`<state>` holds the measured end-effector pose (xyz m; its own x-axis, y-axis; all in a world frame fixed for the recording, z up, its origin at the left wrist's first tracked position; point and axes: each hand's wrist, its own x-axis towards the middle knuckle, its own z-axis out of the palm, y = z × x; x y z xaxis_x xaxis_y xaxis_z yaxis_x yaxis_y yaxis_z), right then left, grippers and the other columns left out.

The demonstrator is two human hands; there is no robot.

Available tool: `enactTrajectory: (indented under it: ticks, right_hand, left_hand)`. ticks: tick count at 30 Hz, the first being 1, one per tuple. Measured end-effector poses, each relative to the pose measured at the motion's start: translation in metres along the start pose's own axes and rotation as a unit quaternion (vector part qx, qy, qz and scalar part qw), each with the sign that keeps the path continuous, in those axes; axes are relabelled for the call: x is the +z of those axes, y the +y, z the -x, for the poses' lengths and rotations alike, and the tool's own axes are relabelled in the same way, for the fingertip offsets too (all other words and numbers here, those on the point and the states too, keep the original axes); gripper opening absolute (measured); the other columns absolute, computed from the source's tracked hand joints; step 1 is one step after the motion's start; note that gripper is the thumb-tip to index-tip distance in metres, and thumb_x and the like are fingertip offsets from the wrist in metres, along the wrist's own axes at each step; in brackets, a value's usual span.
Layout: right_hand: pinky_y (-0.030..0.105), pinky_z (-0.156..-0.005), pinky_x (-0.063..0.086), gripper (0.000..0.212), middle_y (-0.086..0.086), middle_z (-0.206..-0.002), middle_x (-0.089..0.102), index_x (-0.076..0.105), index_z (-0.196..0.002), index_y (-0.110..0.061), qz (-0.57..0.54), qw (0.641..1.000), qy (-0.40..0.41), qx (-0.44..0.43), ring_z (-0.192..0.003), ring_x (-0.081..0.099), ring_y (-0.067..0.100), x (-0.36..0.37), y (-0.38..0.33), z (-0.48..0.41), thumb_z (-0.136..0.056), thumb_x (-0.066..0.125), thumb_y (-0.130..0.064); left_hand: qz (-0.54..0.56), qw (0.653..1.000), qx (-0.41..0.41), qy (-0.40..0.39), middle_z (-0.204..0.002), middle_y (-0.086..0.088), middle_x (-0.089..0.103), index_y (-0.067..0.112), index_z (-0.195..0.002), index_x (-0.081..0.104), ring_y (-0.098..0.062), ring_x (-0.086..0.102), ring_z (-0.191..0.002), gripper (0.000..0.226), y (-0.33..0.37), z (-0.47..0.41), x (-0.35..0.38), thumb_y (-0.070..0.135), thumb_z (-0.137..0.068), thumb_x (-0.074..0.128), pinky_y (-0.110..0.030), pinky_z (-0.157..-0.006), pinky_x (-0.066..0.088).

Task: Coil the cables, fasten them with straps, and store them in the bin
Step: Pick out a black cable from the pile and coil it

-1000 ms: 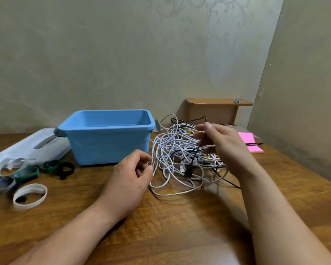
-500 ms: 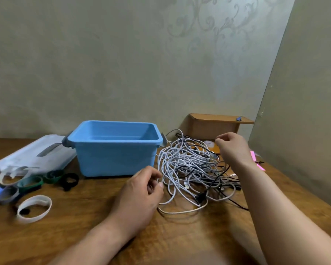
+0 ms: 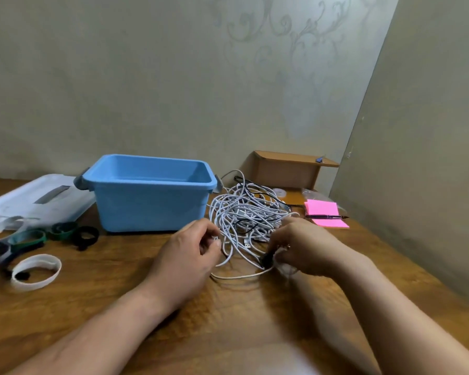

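A wooden table [image 3: 65, 307] stands in a corner, where a pale wall [image 3: 119, 77] with faint scroll patterns meets a plain side wall [image 3: 431, 131] under soft light.

We see a brown wooden table [image 3: 114, 299]. On it stand a blue bin [image 3: 149, 209] and, further back at the right, a cardboard box [image 3: 287, 171]. A white lid [image 3: 38, 201] and loop straps [image 3: 34, 286] lie left of the bin, tangled cables [image 3: 244, 209] just right of it, and pink notes [image 3: 321, 208] near the box.
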<state>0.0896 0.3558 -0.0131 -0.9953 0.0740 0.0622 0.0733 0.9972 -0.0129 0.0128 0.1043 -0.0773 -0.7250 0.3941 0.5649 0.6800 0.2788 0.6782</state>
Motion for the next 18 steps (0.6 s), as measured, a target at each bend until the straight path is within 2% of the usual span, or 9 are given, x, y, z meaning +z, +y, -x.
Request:
enactTrajectory:
  ticks: [2,5,7,9,10,11,13,15,18]
  right_hand:
    - [0.038,-0.086,0.055,0.020,-0.015,-0.107,0.057,0.079,-0.108,-0.043,-0.021,0.998,0.058,-0.008,-0.102,0.056,0.011,0.004,0.008,0.001,-0.090,0.082,-0.032]
    - [0.041,-0.087,0.055,0.014,-0.017,-0.105,0.066,0.080,-0.107,-0.038,-0.136,0.956,0.259,0.010,-0.100,0.061,0.013,-0.011,0.020,0.011,-0.095,0.077,-0.031]
    - [0.048,-0.085,0.059,0.014,-0.007,-0.098,0.074,0.077,-0.112,-0.028,-0.326,0.853,0.408,0.007,-0.095,0.069,0.016,-0.034,0.013,0.014,-0.103,0.066,-0.027]
    - [0.047,-0.069,0.056,0.016,0.008,-0.083,0.070,0.074,-0.113,-0.023,-0.448,0.755,0.478,-0.027,-0.077,0.067,0.018,-0.053,-0.010,0.007,-0.109,0.059,-0.025]
    - [0.044,-0.062,0.050,0.016,0.008,-0.081,0.068,0.074,-0.113,-0.025,-0.437,0.757,0.483,-0.049,-0.072,0.061,0.015,-0.058,-0.027,0.000,-0.110,0.058,-0.026]
    - [0.039,-0.061,0.046,0.016,0.001,-0.081,0.068,0.075,-0.111,-0.029,-0.384,0.793,0.467,-0.078,-0.071,0.059,0.012,-0.057,-0.044,-0.009,-0.108,0.060,-0.030]
    - [0.035,-0.064,0.050,0.018,-0.009,-0.089,0.069,0.076,-0.111,-0.034,-0.194,0.898,0.367,-0.144,-0.078,0.065,0.013,-0.041,-0.089,-0.025,-0.102,0.063,-0.041]
    - [0.038,-0.071,0.057,0.017,-0.007,-0.096,0.070,0.077,-0.110,-0.031,-0.071,0.938,0.273,-0.200,-0.087,0.069,0.020,-0.019,-0.135,-0.034,-0.099,0.067,-0.038]
    - [0.046,-0.082,0.061,0.023,0.003,-0.111,0.075,0.071,-0.118,-0.017,-0.135,0.922,0.259,-0.253,-0.101,0.071,0.025,0.003,-0.175,-0.042,-0.096,0.067,-0.018]
  left_hand:
    - [0.003,1.000,-0.002,0.006,-0.089,0.014,0.067,0.031,-0.097,0.067,-0.008,0.064,-0.085,0.008,0.000,0.000,-0.003,0.023,-0.098,0.069,-0.028,-0.073,0.054]
    - [0.013,1.000,0.008,0.023,-0.089,0.014,0.066,0.032,-0.098,0.066,-0.007,0.064,-0.085,0.010,-0.001,-0.001,-0.006,0.022,-0.097,0.069,-0.026,-0.073,0.053]
    - [0.010,0.999,0.021,0.044,-0.089,0.014,0.065,0.031,-0.100,0.066,-0.008,0.064,-0.086,0.011,0.000,-0.005,-0.006,0.021,-0.097,0.070,-0.025,-0.073,0.052]
    - [0.013,0.995,0.030,0.093,-0.095,0.013,0.063,0.028,-0.107,0.064,-0.008,0.062,-0.090,0.011,0.005,-0.009,-0.011,0.022,-0.098,0.068,-0.025,-0.076,0.051]
    - [0.019,0.990,0.034,0.137,-0.101,0.010,0.062,0.025,-0.114,0.063,-0.008,0.061,-0.092,0.014,0.008,-0.011,-0.018,0.024,-0.100,0.066,-0.025,-0.079,0.051]
    - [0.017,0.981,0.041,0.190,-0.108,0.006,0.060,0.021,-0.120,0.062,-0.009,0.060,-0.095,0.019,0.010,-0.013,-0.027,0.026,-0.102,0.062,-0.026,-0.084,0.051]
    - [-0.025,0.960,0.076,0.267,-0.121,-0.001,0.055,0.011,-0.132,0.057,-0.013,0.056,-0.104,0.035,0.015,-0.012,-0.049,0.028,-0.101,0.055,-0.029,-0.096,0.047]
    - [-0.073,0.967,0.105,0.220,-0.126,0.000,0.056,0.013,-0.137,0.056,-0.012,0.055,-0.113,0.042,0.019,-0.008,-0.067,0.034,-0.101,0.045,-0.033,-0.101,0.046]
    - [-0.072,0.994,0.044,0.064,-0.123,0.015,0.066,0.037,-0.134,0.057,0.001,0.060,-0.114,0.048,0.015,0.000,-0.078,0.058,-0.102,0.028,-0.039,-0.097,0.054]
